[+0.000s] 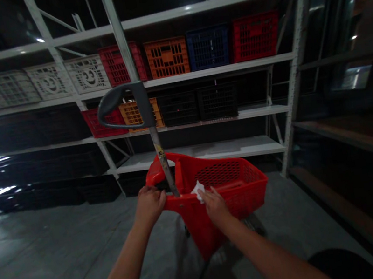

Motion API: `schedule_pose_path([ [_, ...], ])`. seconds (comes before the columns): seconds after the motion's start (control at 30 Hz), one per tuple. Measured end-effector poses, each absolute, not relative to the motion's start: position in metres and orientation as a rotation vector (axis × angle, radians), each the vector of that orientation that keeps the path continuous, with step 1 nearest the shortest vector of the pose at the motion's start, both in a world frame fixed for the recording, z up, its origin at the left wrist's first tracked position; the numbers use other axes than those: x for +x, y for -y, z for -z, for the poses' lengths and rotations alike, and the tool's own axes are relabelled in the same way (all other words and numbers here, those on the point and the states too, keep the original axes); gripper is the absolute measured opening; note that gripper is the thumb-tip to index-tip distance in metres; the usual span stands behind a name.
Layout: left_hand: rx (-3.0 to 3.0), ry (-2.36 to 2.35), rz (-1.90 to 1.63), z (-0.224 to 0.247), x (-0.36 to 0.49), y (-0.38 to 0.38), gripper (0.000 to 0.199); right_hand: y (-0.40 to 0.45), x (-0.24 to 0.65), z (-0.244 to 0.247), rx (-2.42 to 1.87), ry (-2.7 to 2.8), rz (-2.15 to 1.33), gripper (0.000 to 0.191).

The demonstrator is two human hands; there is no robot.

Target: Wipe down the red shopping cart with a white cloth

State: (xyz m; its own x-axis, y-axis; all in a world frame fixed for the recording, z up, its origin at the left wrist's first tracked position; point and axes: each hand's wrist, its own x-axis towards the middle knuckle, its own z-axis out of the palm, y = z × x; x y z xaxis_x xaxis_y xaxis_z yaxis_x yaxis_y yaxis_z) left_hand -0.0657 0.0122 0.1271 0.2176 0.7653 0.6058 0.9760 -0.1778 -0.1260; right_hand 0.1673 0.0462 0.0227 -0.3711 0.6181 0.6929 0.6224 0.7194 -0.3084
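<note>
A red plastic shopping cart (201, 231) stands in front of me, its basket pointing to the right. My left hand (150, 204) is closed round the cart's red handle at its left end. In my right hand (214, 203) is a crumpled white cloth or tissue (199, 191), pressed on the near top rim of the basket. From the cart beside the handle rises a metal pole (160, 155), tilted a little, with a dark grey loop-shaped grip (143, 104) on it. What lies under the cloth is hidden.
Behind the cart, white metal shelving (203, 153) holds white, red, blue and black crates, plus an orange crate (167, 57). Dark shelves (348, 132) line the right side. Grey floor (66, 253) lies around the cart, whose wheels show below it.
</note>
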Motion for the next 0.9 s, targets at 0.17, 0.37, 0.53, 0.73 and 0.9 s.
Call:
schedule_pose_path([
  [0.17, -2.026, 1.555, 0.556, -0.129, -0.081, -0.021, 0.046, -0.065, 0.288, 0.007, -1.375, 1.952, 0.1, 0.052],
  [0.37, -2.006, 1.514, 0.615, -0.126, -0.084, -0.028, 0.045, -0.061, 0.215, -0.008, -1.239, 1.896, -0.039, 0.047],
  [0.53, -2.021, 1.525, 0.589, -0.125, -0.097, -0.036, 0.045, -0.055, 0.104, -0.037, -0.943, 1.928, -0.169, 0.046],
  [0.73, -2.109, 1.592, 0.523, -0.13, -0.117, -0.044, 0.043, -0.056, 0.182, -0.013, -1.042, 2.073, -0.027, 0.054],
  [0.9, -2.135, 1.616, 0.576, -0.125, -0.126, -0.053, 0.043, -0.064, 0.34, 0.032, -1.463, 1.921, 0.209, 0.056],
])
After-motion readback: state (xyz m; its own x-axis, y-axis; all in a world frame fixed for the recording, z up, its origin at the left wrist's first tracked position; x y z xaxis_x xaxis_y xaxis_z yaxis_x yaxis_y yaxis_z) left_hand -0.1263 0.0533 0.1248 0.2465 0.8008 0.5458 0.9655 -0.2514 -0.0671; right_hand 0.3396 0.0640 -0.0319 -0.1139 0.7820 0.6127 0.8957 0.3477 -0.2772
